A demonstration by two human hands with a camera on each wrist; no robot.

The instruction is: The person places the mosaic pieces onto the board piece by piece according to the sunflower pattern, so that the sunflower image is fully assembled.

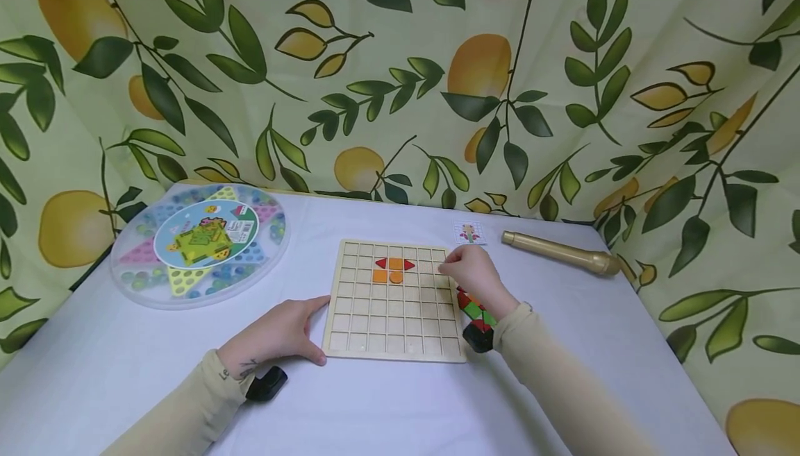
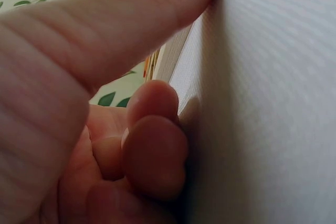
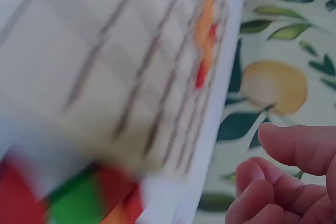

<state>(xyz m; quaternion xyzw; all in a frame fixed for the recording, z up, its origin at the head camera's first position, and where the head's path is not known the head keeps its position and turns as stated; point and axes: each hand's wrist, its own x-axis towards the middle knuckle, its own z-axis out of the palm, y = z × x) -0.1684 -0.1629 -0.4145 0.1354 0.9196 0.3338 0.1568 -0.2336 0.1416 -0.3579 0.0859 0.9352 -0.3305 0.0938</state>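
A square wooden grid board [image 1: 369, 327] lies on the table. Orange squares [image 1: 396, 264], an orange round piece [image 1: 396, 277] and two red triangles [image 1: 381, 264] sit in its upper cells. My left hand [image 1: 281, 331] rests at the board's left edge, thumb spread from the fingers; its other fingers [image 2: 155, 156] lie bent against the white cloth in the left wrist view. Above the board's right edge is my right hand [image 1: 471, 272], with loosely bent fingers. A gap shows between its thumb and fingers [image 3: 249, 174] in the right wrist view, with no piece visible there.
Red, green and orange pieces [image 1: 473, 311] lie beside the board's right edge, partly hidden by the right arm. Behind them are a small picture card [image 1: 469, 232] and a gold microphone [image 1: 556, 251]. A round marble game box [image 1: 140, 288] stands at left. Leaf-patterned cloth [image 1: 387, 123] hangs behind.
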